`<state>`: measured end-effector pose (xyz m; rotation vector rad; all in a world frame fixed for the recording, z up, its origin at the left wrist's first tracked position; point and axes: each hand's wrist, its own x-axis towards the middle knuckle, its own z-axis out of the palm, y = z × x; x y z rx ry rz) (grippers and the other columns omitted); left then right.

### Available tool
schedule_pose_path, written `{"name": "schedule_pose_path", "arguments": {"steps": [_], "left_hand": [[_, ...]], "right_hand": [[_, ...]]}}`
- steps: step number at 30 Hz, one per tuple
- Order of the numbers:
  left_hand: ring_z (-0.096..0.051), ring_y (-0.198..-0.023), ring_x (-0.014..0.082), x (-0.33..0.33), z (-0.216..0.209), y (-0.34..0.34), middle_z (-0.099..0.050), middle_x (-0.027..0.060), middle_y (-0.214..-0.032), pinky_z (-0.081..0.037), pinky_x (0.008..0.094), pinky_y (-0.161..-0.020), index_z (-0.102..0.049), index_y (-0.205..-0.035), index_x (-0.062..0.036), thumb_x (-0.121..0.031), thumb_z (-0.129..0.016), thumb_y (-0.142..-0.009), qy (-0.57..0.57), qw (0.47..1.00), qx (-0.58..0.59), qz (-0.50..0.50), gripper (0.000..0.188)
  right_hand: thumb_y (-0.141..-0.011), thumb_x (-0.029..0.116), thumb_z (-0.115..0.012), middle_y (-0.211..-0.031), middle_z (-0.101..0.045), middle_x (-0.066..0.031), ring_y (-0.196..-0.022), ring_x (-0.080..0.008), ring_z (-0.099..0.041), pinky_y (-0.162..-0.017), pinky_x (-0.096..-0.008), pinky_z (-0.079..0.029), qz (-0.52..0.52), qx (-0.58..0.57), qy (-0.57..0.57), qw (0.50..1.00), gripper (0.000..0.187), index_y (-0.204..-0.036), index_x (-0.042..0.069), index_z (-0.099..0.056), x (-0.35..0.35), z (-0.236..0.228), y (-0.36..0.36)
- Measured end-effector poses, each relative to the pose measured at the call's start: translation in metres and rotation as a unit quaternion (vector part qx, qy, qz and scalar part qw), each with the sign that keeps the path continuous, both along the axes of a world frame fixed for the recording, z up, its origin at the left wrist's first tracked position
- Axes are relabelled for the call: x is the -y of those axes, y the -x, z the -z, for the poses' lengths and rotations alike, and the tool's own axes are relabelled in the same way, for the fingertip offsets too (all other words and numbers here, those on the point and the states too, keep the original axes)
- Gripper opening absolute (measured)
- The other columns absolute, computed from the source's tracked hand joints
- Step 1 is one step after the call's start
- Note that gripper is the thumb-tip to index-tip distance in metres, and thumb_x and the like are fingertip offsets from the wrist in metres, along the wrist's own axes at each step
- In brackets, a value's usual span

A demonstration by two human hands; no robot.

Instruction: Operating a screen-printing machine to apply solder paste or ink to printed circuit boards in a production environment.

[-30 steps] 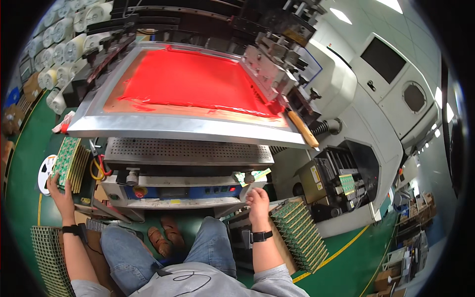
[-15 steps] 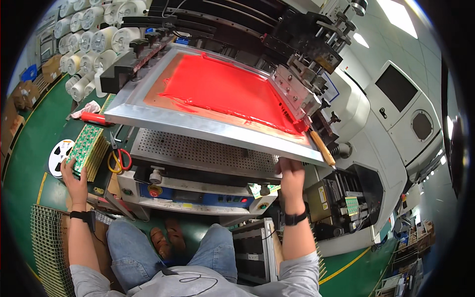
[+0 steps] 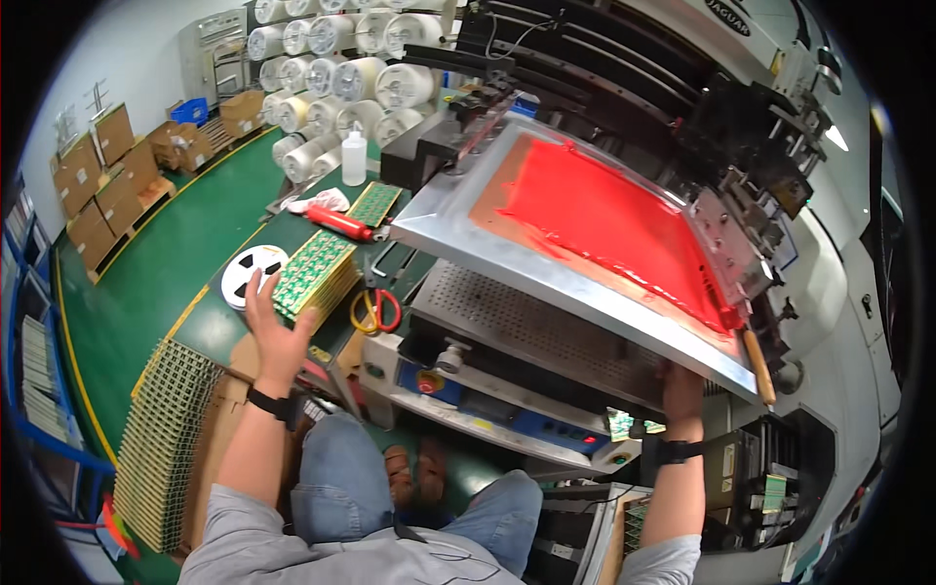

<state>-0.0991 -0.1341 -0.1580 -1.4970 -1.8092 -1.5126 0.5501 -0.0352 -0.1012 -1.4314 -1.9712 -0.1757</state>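
My left hand point(image 3: 278, 327) is spread open at the near end of a stack of green circuit board panels point(image 3: 317, 268), thumb on one side and fingers on the other; firm contact is not clear. My right hand point(image 3: 683, 390) reaches under the right part of a metal-framed stencil point(image 3: 575, 297), its fingers hidden by the frame. Bright red paste point(image 3: 609, 214) covers much of the stencil. Below it lies a perforated metal plate point(image 3: 517, 322). Scissors point(image 3: 375, 312) with red and yellow handles lie beside the stack, near a white reel point(image 3: 252, 275) and a red tube point(image 3: 338, 222).
A spatula with a wooden handle point(image 3: 759, 369) rests at the stencil's right corner. A white bottle point(image 3: 354, 156) stands behind the bench. Stacked grid-like panels point(image 3: 166, 444) rise at my lower left. Several white reels point(image 3: 405, 86) fill the back, and cardboard boxes point(image 3: 122, 200) stand far left.
My view has turned left, so the scene sits farther right in the picture. My left hand remains by the panel stack with fingers spread. My right hand's fingers have gone farther under the stencil frame.
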Motion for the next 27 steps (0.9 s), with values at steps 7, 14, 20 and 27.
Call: {"name": "schedule_pose_path", "arguments": {"steps": [7,14,20,27], "left_hand": [[-0.044,-0.131,0.0425,0.009,-0.138,-0.103,-0.045,0.0267,-0.139,-0.031,0.0568,-0.111,-0.044,-0.135,-0.0093,-0.062,-0.072,-0.081,-0.356,0.890,-0.113,0.261,0.081],[-0.024,-0.146,0.0453,0.026,-0.192,-0.172,-0.025,0.0361,-0.154,-0.018,0.0570,-0.120,-0.039,-0.147,-0.0115,-0.076,-0.065,-0.077,-0.395,0.869,0.103,0.279,0.098],[-0.025,-0.146,0.0454,0.029,-0.182,-0.186,-0.026,0.0358,-0.154,-0.019,0.0563,-0.120,-0.039,-0.147,-0.0122,-0.075,-0.065,-0.078,-0.428,0.812,0.155,0.365,0.096],[-0.026,-0.145,0.0455,0.053,-0.182,-0.214,-0.027,0.0354,-0.153,-0.019,0.0554,-0.120,-0.039,-0.146,-0.0130,-0.073,-0.065,-0.079,-0.460,0.737,0.199,0.454,0.094]], "right_hand": [[-0.102,0.021,-0.054,-0.085,-0.057,-0.0021,-0.075,-0.0130,-0.055,-0.063,-0.0283,-0.044,-0.025,-0.227,0.045,0.973,0.017,-0.105,0.006,-0.062,0.000,-0.004,0.026],[-0.102,0.019,-0.056,-0.088,-0.059,-0.0025,-0.077,-0.0125,-0.055,-0.065,-0.0276,-0.043,-0.098,-0.358,0.115,0.921,0.020,-0.115,0.005,-0.060,-0.009,-0.011,0.013],[-0.101,0.022,-0.057,-0.091,-0.061,-0.0052,-0.081,-0.0169,-0.056,-0.070,-0.0307,-0.045,-0.151,-0.543,0.131,0.815,0.022,-0.117,0.007,-0.058,-0.004,-0.005,0.009],[-0.101,0.019,-0.057,-0.090,-0.059,-0.0031,-0.078,-0.0130,-0.055,-0.066,-0.0276,-0.043,-0.161,-0.538,0.129,0.817,0.023,-0.120,0.005,-0.060,0.004,-0.009,0.017]]}}
